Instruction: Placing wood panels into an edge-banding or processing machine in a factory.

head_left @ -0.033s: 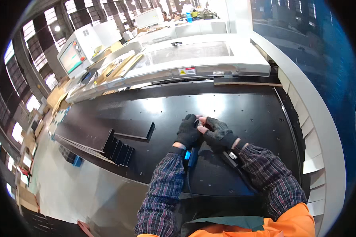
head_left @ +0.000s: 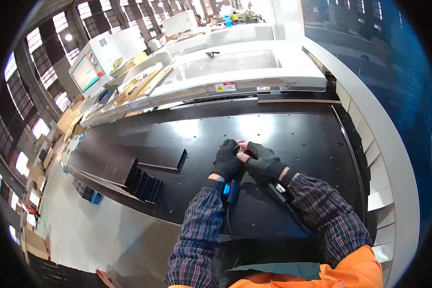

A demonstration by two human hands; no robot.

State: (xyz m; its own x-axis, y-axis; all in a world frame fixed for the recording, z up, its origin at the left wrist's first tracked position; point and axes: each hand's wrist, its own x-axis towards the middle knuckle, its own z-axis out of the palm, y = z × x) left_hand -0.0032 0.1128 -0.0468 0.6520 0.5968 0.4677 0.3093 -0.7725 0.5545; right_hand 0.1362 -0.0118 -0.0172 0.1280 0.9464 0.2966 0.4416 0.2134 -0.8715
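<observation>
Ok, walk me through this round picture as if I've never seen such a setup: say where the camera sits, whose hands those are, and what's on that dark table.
The camera is worn on a person's head and looks down through a fisheye lens, so straight edges bend. The two plaid sleeves rising from the bottom are that person's own arms. The left hand in a dark glove and the right hand in a dark fingerless glove meet over the large black perforated worktable, fingers together on something too small to make out. A slim blue and black tool lies under the left wrist. To the left lie bent black sheet-metal pieces. Behind stands a white machine with a clear cover and a control screen.
</observation>
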